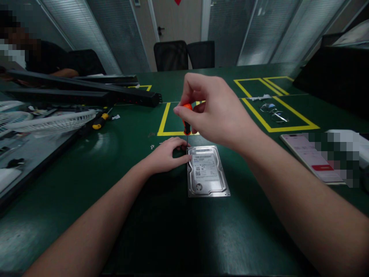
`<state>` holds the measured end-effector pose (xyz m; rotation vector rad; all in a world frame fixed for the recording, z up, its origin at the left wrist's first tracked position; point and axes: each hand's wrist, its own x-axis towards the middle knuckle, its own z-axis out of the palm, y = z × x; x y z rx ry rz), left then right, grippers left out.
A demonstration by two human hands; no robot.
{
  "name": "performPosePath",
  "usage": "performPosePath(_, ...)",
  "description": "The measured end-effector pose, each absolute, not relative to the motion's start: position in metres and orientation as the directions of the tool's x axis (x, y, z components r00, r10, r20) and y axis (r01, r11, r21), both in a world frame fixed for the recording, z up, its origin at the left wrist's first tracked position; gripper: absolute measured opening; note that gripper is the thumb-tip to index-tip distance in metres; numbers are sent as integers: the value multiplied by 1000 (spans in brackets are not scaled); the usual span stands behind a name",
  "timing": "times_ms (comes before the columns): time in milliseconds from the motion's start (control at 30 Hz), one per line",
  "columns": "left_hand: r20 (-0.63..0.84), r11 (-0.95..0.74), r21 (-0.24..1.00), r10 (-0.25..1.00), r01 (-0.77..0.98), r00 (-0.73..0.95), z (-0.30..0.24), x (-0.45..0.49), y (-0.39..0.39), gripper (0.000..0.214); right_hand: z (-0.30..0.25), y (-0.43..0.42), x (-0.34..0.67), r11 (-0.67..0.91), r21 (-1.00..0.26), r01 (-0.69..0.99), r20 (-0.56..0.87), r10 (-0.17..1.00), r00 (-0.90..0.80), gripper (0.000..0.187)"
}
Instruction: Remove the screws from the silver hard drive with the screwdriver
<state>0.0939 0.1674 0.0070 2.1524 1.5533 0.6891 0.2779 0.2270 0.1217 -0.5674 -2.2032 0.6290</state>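
A silver hard drive [208, 173] with a printed label lies flat on the green table. My right hand [213, 107] pinches the orange and black handle of a screwdriver [187, 129], which stands upright with its thin shaft meeting the drive's far left corner. At that same corner my left hand [165, 156] grips the drive's left edge. Its thumb rests on the top face, while the other fingers curl near the screwdriver tip and are partly hidden. Several tiny pale pieces, apparently screws [152, 146], lie just left of my left hand.
At left are a tray [66, 150], white slotted parts [52, 121], a yellow and black screwdriver [100, 121] and long black bars [86, 86]. A person [52, 57] sits behind them. To the right lie eyeglasses [273, 112], a phone [309, 157] and yellow tape outlines [294, 128].
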Motion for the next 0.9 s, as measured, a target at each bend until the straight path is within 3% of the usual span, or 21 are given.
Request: performPosePath(900,156,-303,567,952,766,262,6,94,167,37,121,227,275,738,-636,226,511,622,-593,14)
